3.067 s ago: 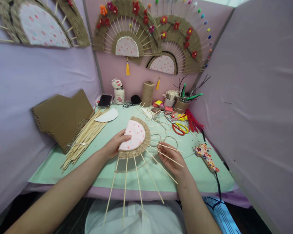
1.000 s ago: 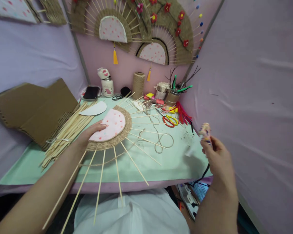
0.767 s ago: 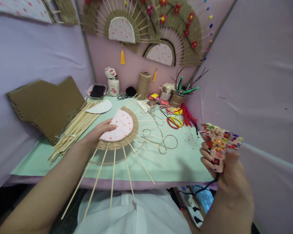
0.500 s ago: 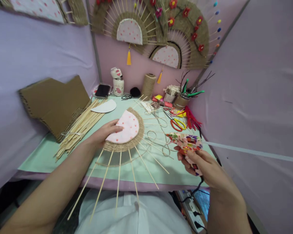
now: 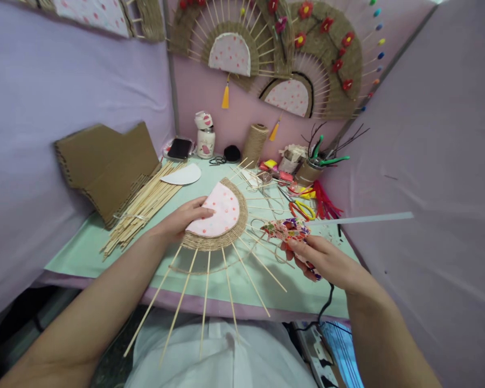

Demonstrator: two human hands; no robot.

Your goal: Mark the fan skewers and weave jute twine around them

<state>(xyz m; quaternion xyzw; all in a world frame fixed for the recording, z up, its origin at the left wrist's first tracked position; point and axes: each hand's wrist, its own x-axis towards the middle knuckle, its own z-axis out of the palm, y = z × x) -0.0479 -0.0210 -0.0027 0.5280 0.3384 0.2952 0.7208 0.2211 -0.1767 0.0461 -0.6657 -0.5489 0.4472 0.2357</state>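
A half-round fan piece (image 5: 222,213) has a white centre with pink dots, a woven twine band and thin sticks fanning out. My left hand (image 5: 188,216) grips its straight left edge, thumb on top of the dotted part. My right hand (image 5: 317,258) is wrapped round a flower-patterned glue gun (image 5: 286,229), its nozzle pointing left toward the sticks at the fan's right side, apart from the woven band. A long translucent glue stick (image 5: 367,219) sticks out of the gun's rear. Loose twine (image 5: 283,254) lies beneath the nozzle area.
Behind are a stick bundle (image 5: 139,207), cardboard (image 5: 109,161), a white paper piece (image 5: 184,174), a twine spool (image 5: 255,143), a white bottle (image 5: 206,142), scissors (image 5: 303,210) and a holder with green-handled tools (image 5: 308,172). Finished fans (image 5: 289,97) hang on the wall. A black cord (image 5: 327,302) hangs off the table edge.
My right hand has brought the glue gun left, closer to the fan, and its glue stick now points more level. The whole view has shifted slightly; my left hand keeps its hold.
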